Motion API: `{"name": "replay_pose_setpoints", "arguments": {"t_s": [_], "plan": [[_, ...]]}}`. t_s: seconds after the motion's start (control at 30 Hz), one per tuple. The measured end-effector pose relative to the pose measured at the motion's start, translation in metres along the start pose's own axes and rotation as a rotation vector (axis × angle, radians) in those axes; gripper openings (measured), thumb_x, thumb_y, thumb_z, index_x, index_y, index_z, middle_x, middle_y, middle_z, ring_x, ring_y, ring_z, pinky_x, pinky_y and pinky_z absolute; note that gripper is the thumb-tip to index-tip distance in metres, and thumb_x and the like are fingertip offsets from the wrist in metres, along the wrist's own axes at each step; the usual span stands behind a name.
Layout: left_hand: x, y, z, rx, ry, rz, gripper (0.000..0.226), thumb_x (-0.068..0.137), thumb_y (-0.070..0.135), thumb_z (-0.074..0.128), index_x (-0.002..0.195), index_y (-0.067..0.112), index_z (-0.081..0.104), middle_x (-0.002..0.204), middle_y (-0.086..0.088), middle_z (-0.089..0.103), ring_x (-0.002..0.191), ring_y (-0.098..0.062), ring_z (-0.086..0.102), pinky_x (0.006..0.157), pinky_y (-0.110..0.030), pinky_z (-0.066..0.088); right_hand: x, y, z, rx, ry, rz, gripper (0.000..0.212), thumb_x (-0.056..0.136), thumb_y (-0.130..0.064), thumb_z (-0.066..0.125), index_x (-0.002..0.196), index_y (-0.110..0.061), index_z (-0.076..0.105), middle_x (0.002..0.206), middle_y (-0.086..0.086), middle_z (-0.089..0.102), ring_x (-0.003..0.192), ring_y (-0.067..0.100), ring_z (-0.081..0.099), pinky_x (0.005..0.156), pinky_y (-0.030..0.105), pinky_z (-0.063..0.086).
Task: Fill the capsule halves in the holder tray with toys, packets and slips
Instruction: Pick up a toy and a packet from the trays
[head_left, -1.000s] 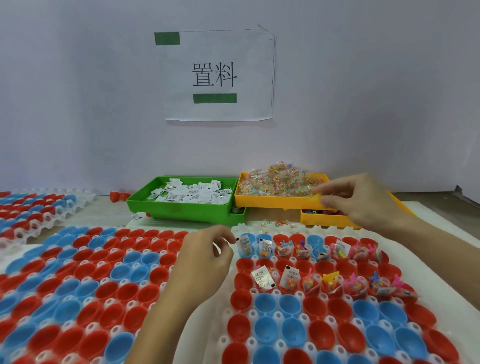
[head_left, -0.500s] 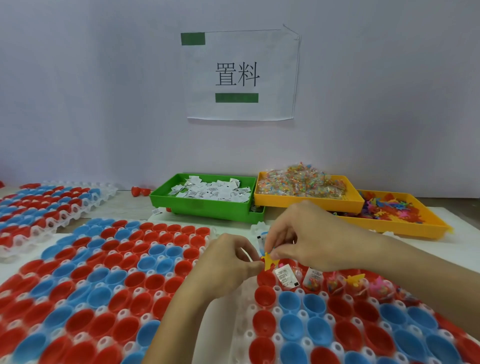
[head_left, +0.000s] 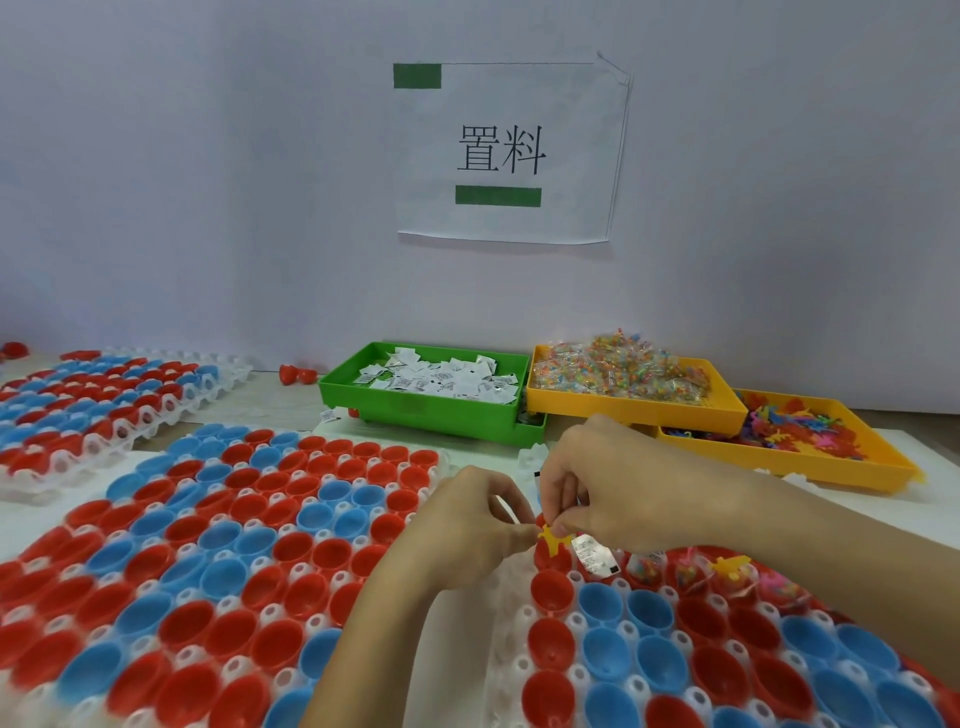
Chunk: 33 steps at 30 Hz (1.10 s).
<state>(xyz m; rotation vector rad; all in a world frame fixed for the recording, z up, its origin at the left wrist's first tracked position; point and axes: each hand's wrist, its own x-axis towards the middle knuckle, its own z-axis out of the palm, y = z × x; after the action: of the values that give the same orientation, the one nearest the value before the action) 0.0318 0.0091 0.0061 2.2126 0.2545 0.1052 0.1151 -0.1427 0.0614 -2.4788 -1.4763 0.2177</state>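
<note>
The right hand (head_left: 613, 483) pinches a small yellow toy (head_left: 554, 540) between thumb and fingertips, just above a red half (head_left: 551, 555) at the left end of a row in the right tray (head_left: 511, 670). The left hand (head_left: 467, 525) has its fingers curled with the tips meeting at the toy's left side; whether it also grips the toy or only steadies it I cannot tell. The toy looks not yet let go. The chief risk, as I judge it, is a miss: the toy is light and spiky, so if released high or off centre it could bounce off the rim and fall into the next cup or onto the bare plastic between cups. A slip (head_left: 592, 557) stands upright in the half just to the right, touching or nearly touching the right fingers, and a careless withdrawal could flick it out. Further right, filled halves with packets and another yellow toy (head_left: 731, 565) lie under the right forearm, which could brush them on the way to the bins. Behind are the green bin (head_left: 415, 410) of slips, the packet bin (head_left: 623, 405) and the toy bin (head_left: 779, 457). The left tray (head_left: 218, 545) of unfilled halves lies close beside the left wrist, so a stray toy could land there unnoticed.
</note>
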Motion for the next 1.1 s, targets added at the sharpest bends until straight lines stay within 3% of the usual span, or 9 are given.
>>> {"name": "replay_pose_setpoints", "arguments": {"t_s": [0.13,0.4,0.57,0.7,0.8,0.9,1.03,1.1], "plan": [[0.001,-0.001,-0.001,0.019,0.017,0.012,0.005,0.090,0.021,0.068,0.086,0.023,0.070,0.081,0.003,0.069,0.051,0.001,0.054,0.057,-0.018,0.050,0.002,0.001,0.005,-0.032,-0.002,0.013,0.001,0.085,-0.019,0.077,0.086,-0.018,0.078,0.078,-0.006,0.075,0.072,0.004,0.069,0.070,0.030,0.060],[0.000,0.003,0.001,0.039,0.069,0.015,0.023,0.091,0.008,0.051,0.089,0.020,0.070,0.085,-0.010,0.073,0.061,-0.012,0.058,0.049,-0.016,0.046,0.001,0.002,0.007,-0.021,-0.006,0.019,0.008,0.085,-0.025,0.079,0.089,-0.019,0.078,0.080,-0.007,0.075,0.075,0.006,0.069,0.072,0.029,0.059],[0.001,0.004,0.003,0.049,0.090,0.021,0.021,0.091,0.010,0.052,0.090,0.021,0.070,0.085,-0.007,0.073,0.075,-0.021,0.068,0.054,-0.018,0.049,-0.003,0.004,0.000,0.019,0.037,0.010,0.008,0.085,-0.032,0.078,0.089,-0.026,0.077,0.081,-0.012,0.073,0.073,-0.001,0.065,0.062,0.013,0.052],[0.000,0.006,0.004,0.058,0.127,0.030,0.021,0.093,0.013,0.053,0.090,0.024,0.070,0.087,0.002,0.071,0.080,-0.019,0.069,0.057,-0.018,0.050,0.003,0.025,-0.018,0.074,0.174,0.032,0.010,0.091,-0.033,0.070,0.091,-0.028,0.077,0.084,-0.018,0.073,0.077,-0.013,0.061,0.062,0.005,0.045],[-0.003,0.009,0.004,0.076,0.100,0.074,0.021,0.093,0.017,0.054,0.091,0.031,0.070,0.092,0.010,0.068,0.080,-0.010,0.067,0.063,-0.017,0.052,0.018,0.069,-0.033,0.073,0.339,0.167,0.019,0.098,-0.022,0.060,0.108,-0.018,0.076,0.109,-0.007,0.074,0.087,-0.004,0.063,0.081,0.017,0.045],[-0.007,0.014,0.003,0.025,0.001,0.171,0.020,0.093,0.018,0.058,0.091,0.032,0.072,0.096,0.011,0.069,0.085,-0.008,0.063,0.074,-0.020,0.052,0.036,0.118,-0.041,0.060,0.466,0.403,0.026,0.099,-0.009,0.053,0.117,-0.007,0.071,0.127,0.009,0.067,0.116,0.024,0.061,0.098,0.034,0.047],[-0.009,0.014,0.002,-0.004,-0.035,0.244,0.017,0.089,0.014,0.065,0.087,0.030,0.073,0.093,0.012,0.069,0.079,-0.001,0.055,0.068,-0.011,0.042,0.054,0.155,-0.037,0.042,0.374,0.585,0.024,0.092,-0.002,0.056,0.106,0.005,0.074,0.120,0.022,0.069,0.115,0.036,0.062,0.090,0.040,0.054],[-0.009,0.012,0.002,0.013,-0.037,0.250,0.015,0.087,0.015,0.068,0.085,0.029,0.072,0.091,0.011,0.069,0.082,-0.005,0.055,0.068,-0.011,0.041,0.063,0.160,-0.035,0.045,0.340,0.601,0.026,0.092,-0.009,0.060,0.107,0.010,0.071,0.118,0.028,0.067,0.110,0.041,0.063,0.083,0.043,0.056]]}}
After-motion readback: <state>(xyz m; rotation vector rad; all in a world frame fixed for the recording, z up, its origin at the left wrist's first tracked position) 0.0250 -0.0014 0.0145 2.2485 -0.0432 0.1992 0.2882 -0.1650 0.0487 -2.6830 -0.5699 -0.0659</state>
